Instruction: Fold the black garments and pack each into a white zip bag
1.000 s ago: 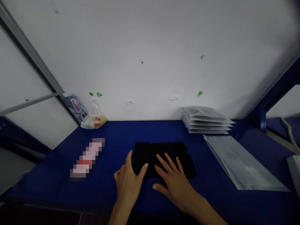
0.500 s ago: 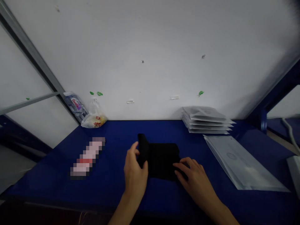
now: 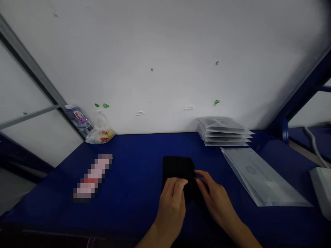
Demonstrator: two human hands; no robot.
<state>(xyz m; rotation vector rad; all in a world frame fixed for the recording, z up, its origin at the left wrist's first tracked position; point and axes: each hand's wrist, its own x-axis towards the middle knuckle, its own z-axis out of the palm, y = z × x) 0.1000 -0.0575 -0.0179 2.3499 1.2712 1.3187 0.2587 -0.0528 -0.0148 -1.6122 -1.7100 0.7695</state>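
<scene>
A folded piece of black cloth (image 3: 177, 167) lies on the blue table, in a compact, roughly square shape. My left hand (image 3: 172, 203) is over its near part, fingers bent and drawn together on the fabric. At the cloth's right edge, my right hand (image 3: 216, 199) has its thumb and forefinger closed on the border. The near edge of the cloth is dark and partly covered by my hands, so its layers cannot be told apart.
Frosted plastic bags (image 3: 222, 129) are stacked at the back right, and another frosted bag (image 3: 261, 177) lies in front of them. A pixelated pink item (image 3: 94, 177) is on the left. A plastic bottle (image 3: 79, 119) and a tied bag (image 3: 100, 135) stand in the back left corner.
My left hand has moved right, and the cloth's raised left part now lies folded over the rest. My right hand stays at the right edge. The view has shifted slightly.
</scene>
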